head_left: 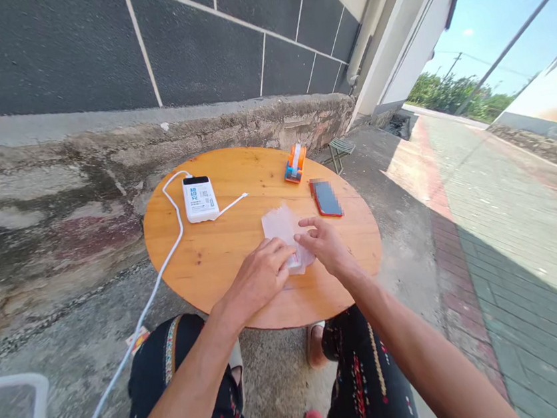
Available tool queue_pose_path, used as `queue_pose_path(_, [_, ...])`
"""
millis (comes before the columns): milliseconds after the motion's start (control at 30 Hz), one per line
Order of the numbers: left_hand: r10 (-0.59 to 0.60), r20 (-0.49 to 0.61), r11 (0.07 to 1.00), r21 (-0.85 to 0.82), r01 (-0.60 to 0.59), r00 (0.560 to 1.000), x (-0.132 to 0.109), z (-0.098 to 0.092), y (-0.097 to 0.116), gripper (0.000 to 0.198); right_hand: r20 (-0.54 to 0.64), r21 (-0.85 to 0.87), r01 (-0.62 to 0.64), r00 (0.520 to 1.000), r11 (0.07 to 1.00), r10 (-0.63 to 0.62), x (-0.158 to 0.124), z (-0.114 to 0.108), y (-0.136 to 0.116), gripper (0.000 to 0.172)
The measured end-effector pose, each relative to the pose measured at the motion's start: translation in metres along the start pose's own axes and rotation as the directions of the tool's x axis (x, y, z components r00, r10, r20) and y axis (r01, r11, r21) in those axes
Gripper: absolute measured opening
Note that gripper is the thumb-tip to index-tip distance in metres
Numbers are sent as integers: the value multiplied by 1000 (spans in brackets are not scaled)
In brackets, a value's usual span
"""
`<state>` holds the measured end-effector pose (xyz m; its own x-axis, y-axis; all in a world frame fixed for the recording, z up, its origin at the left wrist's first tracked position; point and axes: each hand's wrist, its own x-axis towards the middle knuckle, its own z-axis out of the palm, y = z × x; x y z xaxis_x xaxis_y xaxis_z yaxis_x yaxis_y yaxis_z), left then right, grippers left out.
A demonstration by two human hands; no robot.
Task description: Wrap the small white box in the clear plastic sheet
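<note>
A small clear plastic bag (281, 225) lies flat near the front of a round wooden table (223, 249). My left hand (260, 277) rests on the bag's near end with fingers curled and pinching its edge. My right hand (323, 244) meets it from the right, fingertips also pinched on the same near edge of the bag. What is inside the bag, if anything, is hidden under my fingers.
A white power bank (199, 198) with a white cable (164, 262) trailing off the left lies at the back left. An orange tape dispenser (295, 163) stands at the back, a phone (327, 198) at the right. A stone wall (101, 155) runs behind; a folding stool (341, 148) beyond.
</note>
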<state>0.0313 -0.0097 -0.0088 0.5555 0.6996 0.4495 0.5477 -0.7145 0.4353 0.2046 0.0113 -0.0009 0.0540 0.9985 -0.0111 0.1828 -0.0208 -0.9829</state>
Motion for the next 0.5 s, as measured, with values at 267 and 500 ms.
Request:
queue_pose_path(267, [40, 19, 999, 27, -41, 999, -1, 2, -3, 27, 58, -161, 33, 998, 986, -24, 0, 4, -5, 53])
queue_pose_path(500, [45, 3, 998, -37, -45, 999, 0, 0, -1, 27, 71, -162, -22, 997, 987, 34, -10, 5, -17, 56])
